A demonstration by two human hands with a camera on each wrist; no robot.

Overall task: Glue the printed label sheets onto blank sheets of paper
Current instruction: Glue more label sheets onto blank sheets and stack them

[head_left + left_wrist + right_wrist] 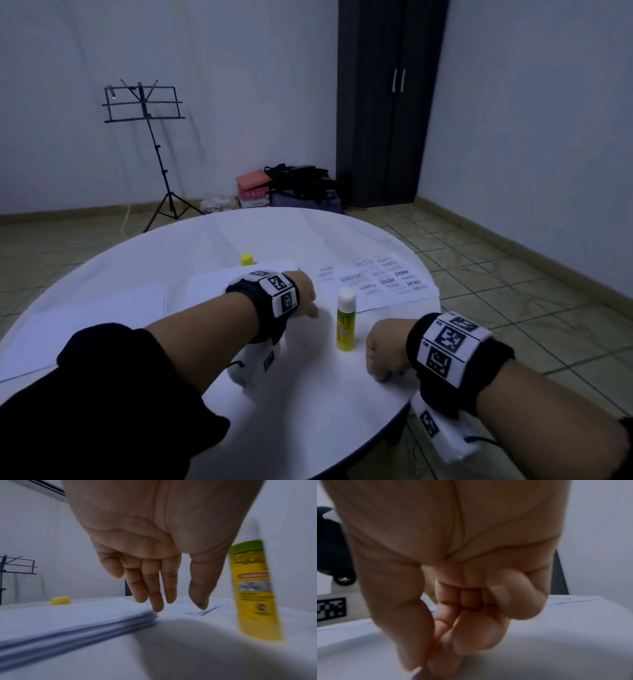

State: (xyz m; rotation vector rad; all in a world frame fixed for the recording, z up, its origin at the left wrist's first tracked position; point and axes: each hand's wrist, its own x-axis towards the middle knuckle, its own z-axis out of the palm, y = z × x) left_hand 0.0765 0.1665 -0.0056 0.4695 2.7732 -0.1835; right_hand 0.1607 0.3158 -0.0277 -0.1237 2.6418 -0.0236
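Left hand [154, 536]: fingers [155, 599] straight and loose, holding nothing, tips just over the corner of the thick pile of blank white paper sheets [68, 616]. Right hand [453, 574]: fingers [471, 632] curled into a fist, nothing seen inside, resting on the round white worktop [308, 428]. Between both hands, standing up: tall yellow-green glue stick with a white cap [346, 322]. Behind the glue stick, lying flat: white sheets with black printed labels [383, 282]. Behind the blank pile: small yellow cap [247, 259]. Further back: black folding music stand [147, 109] and tall dark cupboard [387, 102].
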